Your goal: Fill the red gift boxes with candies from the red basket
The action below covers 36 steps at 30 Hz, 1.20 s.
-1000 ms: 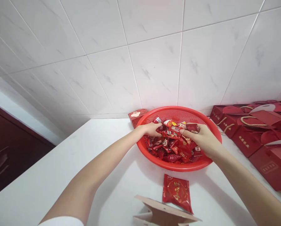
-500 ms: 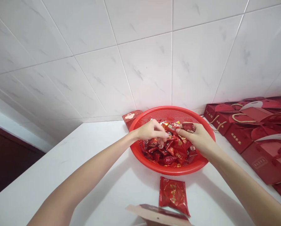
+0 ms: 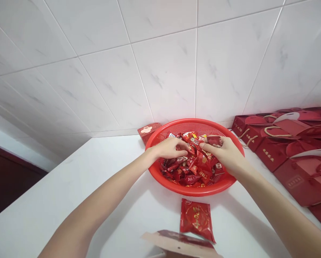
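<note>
A red plastic basket (image 3: 192,191) with perforated sides holds many red-wrapped candies (image 3: 190,179). My left hand (image 3: 171,147) reaches in over its left side, thumb and fingers bent and a little apart, fingertips at the candies. Whether they touch one is unclear. On the opposite side, my right hand (image 3: 229,154) pinches wrapped candies, among them a dark red packet (image 3: 215,141) showing between thumb and fingers. How many it holds is partly hidden.
A larger red packet (image 3: 196,219) lies in front of the basket. Nearer me stands an open carton's flap (image 3: 179,245). Red gift boxes (image 3: 297,179) with rope handles line the right side. A red patterned item (image 3: 147,132) sits behind the basket, by the tiled wall (image 3: 163,82).
My left hand has lowered slightly into the candies and its fingers have spread a little. My right hand keeps its hold over the basket. The view has shifted slightly.
</note>
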Tool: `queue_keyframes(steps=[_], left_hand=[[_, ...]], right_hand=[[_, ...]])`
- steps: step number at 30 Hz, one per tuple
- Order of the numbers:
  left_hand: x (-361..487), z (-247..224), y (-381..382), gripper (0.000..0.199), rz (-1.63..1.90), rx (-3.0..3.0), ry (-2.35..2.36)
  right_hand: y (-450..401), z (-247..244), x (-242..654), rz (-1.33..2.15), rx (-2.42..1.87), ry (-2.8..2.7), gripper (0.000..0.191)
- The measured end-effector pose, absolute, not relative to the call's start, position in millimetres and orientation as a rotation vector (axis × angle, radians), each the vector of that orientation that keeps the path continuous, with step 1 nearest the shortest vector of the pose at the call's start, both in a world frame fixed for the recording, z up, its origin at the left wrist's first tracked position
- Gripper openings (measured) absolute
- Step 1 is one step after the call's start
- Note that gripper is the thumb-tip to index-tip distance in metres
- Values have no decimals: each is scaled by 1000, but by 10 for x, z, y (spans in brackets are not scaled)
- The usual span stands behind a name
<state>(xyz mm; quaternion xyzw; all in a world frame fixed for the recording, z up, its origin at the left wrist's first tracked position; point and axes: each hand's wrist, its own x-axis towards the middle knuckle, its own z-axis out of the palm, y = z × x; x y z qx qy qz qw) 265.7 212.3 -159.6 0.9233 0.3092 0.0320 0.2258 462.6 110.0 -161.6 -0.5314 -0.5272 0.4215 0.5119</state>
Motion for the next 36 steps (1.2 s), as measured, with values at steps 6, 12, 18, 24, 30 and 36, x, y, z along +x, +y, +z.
queue_keyframes(steps=[6, 12, 18, 24, 30, 36], left_hand=[[2780, -1599, 1941, 53, -77, 2618, 564], [2741, -1647, 2059, 16, -149, 2935, 1011], [2735, -1612, 2019, 21, 181, 2840, 803], [2767, -1648, 1821, 43, -224, 2774, 549], [2776, -1647, 1902, 21, -222, 2963, 1054], [2776, -1635, 1932, 23, -226, 2960, 1255]], right_hand=[[1097, -1624, 4622, 994, -1285, -1277, 26], [1094, -1626, 4626, 971, -1295, -1284, 26], [1086, -1608, 4622, 960, -1307, -1262, 28], [1085, -1606, 4627, 945, -1297, -1222, 24], [1118, -1625, 4643, 995, -1283, -1232, 23], [1107, -1607, 4633, 1017, -1323, -1244, 24]])
